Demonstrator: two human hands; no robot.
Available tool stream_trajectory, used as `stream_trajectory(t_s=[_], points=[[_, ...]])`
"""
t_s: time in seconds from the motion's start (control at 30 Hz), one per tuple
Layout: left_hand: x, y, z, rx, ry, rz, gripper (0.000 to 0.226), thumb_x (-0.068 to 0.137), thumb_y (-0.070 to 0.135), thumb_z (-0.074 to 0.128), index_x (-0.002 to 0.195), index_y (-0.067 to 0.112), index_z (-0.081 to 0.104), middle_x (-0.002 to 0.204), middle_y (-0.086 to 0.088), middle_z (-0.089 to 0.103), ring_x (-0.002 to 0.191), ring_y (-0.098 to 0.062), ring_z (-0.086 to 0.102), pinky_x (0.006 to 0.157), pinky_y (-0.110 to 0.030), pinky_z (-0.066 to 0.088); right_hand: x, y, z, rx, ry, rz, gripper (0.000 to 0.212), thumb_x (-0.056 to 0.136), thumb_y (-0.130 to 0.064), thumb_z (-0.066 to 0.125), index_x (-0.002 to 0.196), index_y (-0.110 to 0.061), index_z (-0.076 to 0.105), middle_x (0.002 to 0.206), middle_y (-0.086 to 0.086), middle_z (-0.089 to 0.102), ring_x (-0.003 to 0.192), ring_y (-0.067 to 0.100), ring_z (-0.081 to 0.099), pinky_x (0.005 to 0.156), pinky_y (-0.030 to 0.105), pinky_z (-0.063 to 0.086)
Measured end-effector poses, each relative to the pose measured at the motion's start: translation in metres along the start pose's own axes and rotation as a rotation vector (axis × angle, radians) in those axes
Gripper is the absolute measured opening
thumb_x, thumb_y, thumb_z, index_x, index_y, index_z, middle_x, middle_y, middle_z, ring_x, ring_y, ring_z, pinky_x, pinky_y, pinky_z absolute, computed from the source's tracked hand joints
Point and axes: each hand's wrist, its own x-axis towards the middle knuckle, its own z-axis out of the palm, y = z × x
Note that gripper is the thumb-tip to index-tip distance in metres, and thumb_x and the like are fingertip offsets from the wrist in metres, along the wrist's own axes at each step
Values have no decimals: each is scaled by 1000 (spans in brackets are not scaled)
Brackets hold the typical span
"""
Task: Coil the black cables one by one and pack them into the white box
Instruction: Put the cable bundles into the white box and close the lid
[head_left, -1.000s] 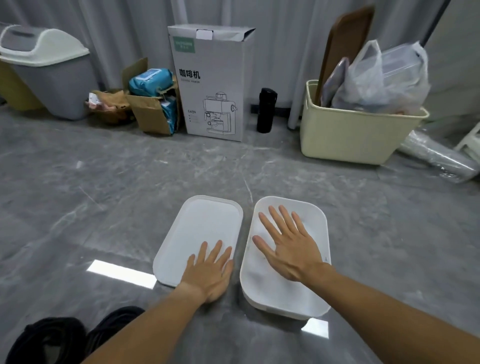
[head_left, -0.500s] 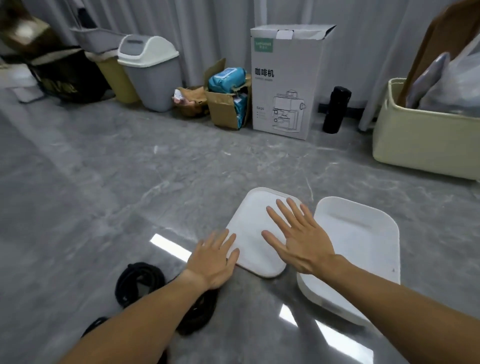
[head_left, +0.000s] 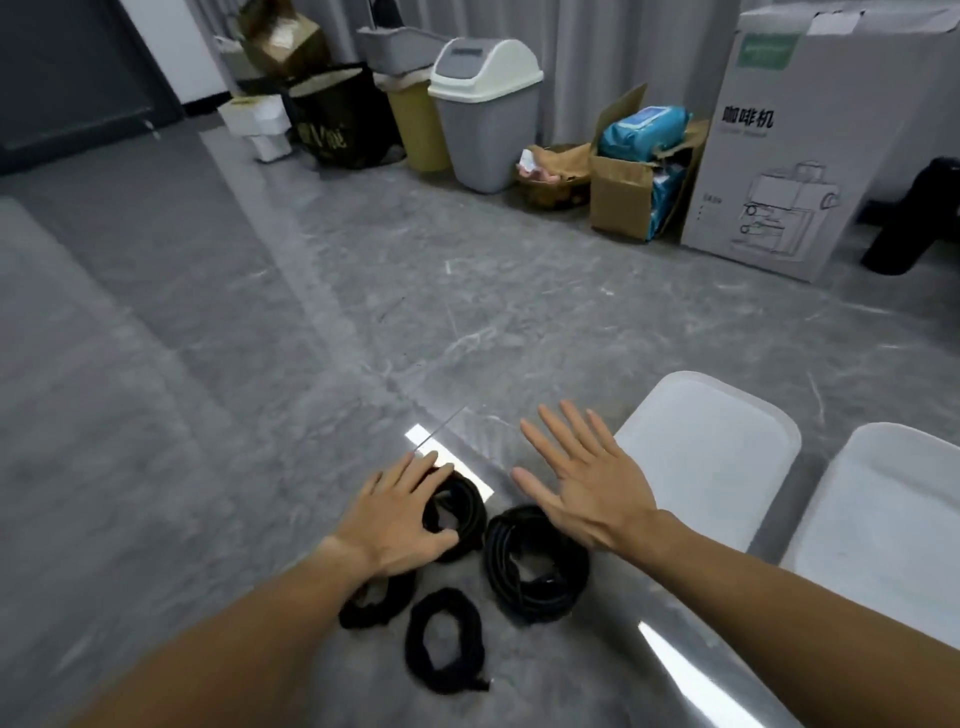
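Fingers of left hand curled loosely over rim of a black cable coil on grey marbled floor, thumb at near edge of the loop; whether the coil is actually gripped or only touched cannot be told. Right hand spread flat, fingers straight and apart, holding nothing, hovering above far edge of a larger black coil. Four black cable bundles in all, each already wound into a rough ring, clustered close together on the floor: one under the left hand, the larger glossy one just beside it, a smaller matte one nearest the camera with a loose end poking out, a fourth half hidden beneath the left forearm. White lid lying flat just right of the coils; white box beside it, at the frame's right edge. Grey swing-top bin, cardboard cartons and a coffee machine box lined along the curtain behind.
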Motion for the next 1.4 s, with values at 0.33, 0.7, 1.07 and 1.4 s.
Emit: stream_trajectory(t_s=[0.33,0.7,1.07,1.4], points=[[9,-5,7,87,-17,105,108,77,64,63,158,34,-2,166,8,-4,153,-20,-5,120,-45,18,15,-34,10,-35,-24,-47,97,75,-71,-25,160,-27,-6,168,-3,-11,153,16,-19,123,38,-16],[30,10,14,110,-118,108,113,71,51,75,155,33,2,156,4,15,131,-34,31,93,-36,47,13,-26,12,-39,-27,-20,97,69,-73,-34,154,-29,-17,168,-3,-15,152,15,-22,121,37,-19],[48,26,-9,-5,-34,-24,102,68,52,78,150,29,21,148,2,23,129,-40,32,97,-47,49,11,-6,5,-50,-6,7,104,60,-76,-44,150,-31,-19,168,-3,-14,149,14,-26,123,40,-16],[69,92,-48,-10,79,70,99,69,54,76,148,27,24,147,1,26,124,-41,35,88,-42,49,-13,40,-30,-99,40,191,96,74,-68,-22,160,-25,-7,169,-2,-9,153,20,-19,122,39,-18]])
